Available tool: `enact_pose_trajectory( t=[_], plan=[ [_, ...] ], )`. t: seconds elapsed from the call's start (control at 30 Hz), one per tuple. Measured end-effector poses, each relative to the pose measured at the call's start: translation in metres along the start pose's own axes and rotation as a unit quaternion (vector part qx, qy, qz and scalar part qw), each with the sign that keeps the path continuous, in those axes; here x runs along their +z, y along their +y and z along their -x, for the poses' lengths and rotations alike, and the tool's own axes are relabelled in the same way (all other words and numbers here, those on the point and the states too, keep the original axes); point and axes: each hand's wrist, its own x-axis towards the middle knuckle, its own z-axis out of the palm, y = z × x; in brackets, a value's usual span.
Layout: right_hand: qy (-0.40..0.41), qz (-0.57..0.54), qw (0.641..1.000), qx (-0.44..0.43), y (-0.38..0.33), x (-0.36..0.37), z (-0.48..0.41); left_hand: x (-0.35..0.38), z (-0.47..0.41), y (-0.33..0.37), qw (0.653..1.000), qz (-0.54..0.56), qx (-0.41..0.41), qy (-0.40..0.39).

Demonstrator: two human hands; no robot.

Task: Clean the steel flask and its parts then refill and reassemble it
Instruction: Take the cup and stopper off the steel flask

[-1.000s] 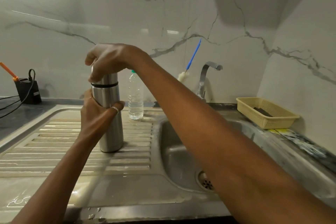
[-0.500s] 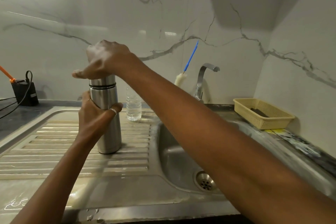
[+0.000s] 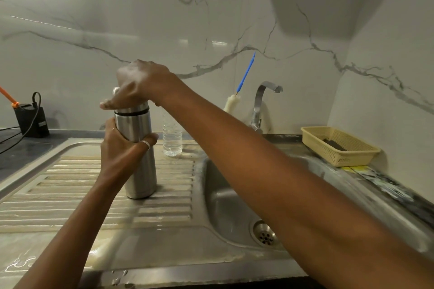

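Steel flask stands upright on the ribbed drainboard, left of the sink basin, with its base flat on the ribs. Change noted against the preceding second: the right hand now sits differently on the cap. A second ago its fingers wrap down over the cap's left side. Now the thumb points out to the left and the knuckles face the wall, so the wrist has turned while the flask body keeps its place on the drainboard. Assessment: a twist is being applied to the cap, but the pictures do not confirm whether it tightens or loosens. The black band under the cap shows no gap, so the cap appears seated or nearly so, which would suit the closing stage of reassembly. Grip, right: clamped down over the cap top, palm covering it, fingers curled round the far side and mostly hidden. Grip, left: the left hand is closed round the upper body of the flask, its thumb, which wears a ring, across the front, bracing the flask against rotation. The water bottle stands just behind the flask, apart from it, and a bottle brush leans by the tap.
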Motion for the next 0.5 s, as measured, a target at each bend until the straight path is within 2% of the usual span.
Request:
enact_pose_trajectory(
  t=[0.07, 0.17, 0.33, 0.4, 0.5],
  plan=[
    [0.007, -0.009, 1.0, 0.001, 0.0, 0.004, -0.006, 0.0, 0.0, -0.001, 1.0, 0.004, 0.002, 0.001],
    [-0.008, -0.1, 0.995, 0.011, 0.007, 0.0, -0.013, -0.002, -0.001, -0.002, 1.0, -0.003, 0.001, 0.004],
    [0.016, -0.215, 0.976, 0.031, 0.022, -0.023, 0.0, -0.014, -0.006, -0.006, 1.0, -0.009, -0.015, 0.024],
    [-0.013, -0.228, 0.973, 0.035, 0.031, -0.024, 0.009, -0.019, -0.008, -0.009, 0.999, -0.011, -0.019, 0.034],
    [-0.1, -0.208, 0.972, 0.048, 0.039, 0.0, 0.015, -0.02, -0.009, -0.008, 0.999, -0.011, -0.026, 0.041]
  ],
)
